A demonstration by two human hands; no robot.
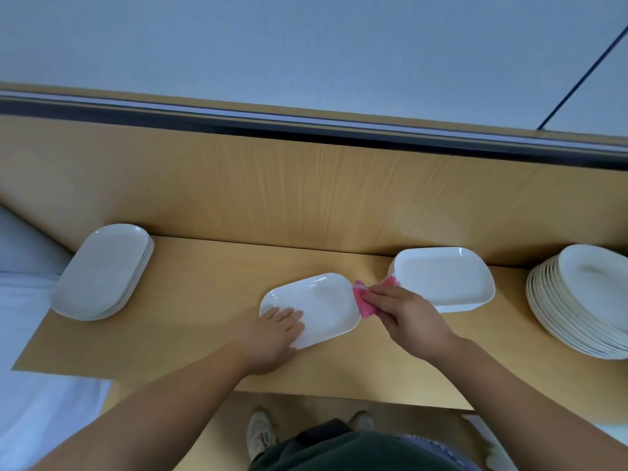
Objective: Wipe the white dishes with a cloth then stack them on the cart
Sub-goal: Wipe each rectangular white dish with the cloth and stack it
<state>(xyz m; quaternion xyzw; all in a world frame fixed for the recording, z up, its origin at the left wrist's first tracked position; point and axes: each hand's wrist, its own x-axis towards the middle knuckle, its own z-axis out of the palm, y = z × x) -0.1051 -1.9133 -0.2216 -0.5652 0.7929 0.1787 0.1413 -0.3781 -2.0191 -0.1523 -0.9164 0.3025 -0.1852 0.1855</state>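
A white rectangular dish [323,300] lies on the wooden surface [204,283] in front of me. My left hand [275,331] rests flat on the dish's near left end, fingers straight. My right hand [404,317] grips a pink cloth [363,300] against the dish's right edge. To the left sits a short stack of white rectangular dishes [102,270]. Behind the cloth stands another stack of white rectangular dishes [445,277].
A tall stack of round off-white plates [584,300] sits at the right edge. An upright wooden panel [306,192] closes off the back of the surface. My shoes [260,433] and the floor show below the near edge.
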